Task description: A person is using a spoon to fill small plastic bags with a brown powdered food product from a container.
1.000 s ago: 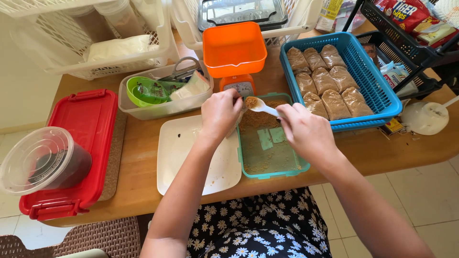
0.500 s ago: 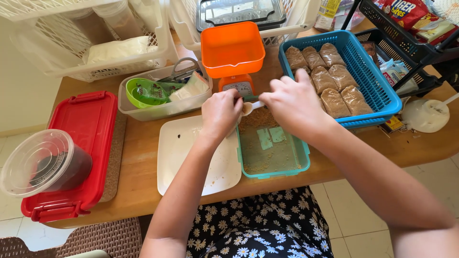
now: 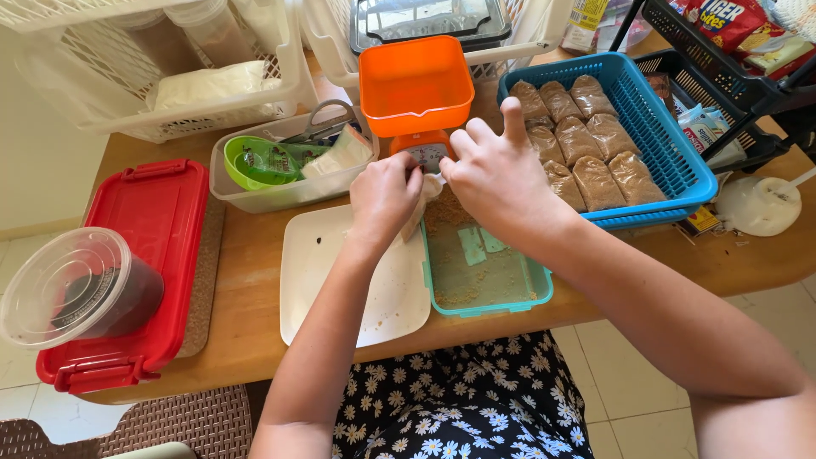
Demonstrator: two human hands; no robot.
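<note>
White bag (image 3: 422, 204), seemingly between hands (image 3: 442, 183)

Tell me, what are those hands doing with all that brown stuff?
A person's left hand and right hand are pinched together on a small clear bag over a teal tray dusted with brown powder. In the blue basket beside them lie filled brown packets. An orange scale stands just behind the hands, and a white tray sits to the left.
</note>
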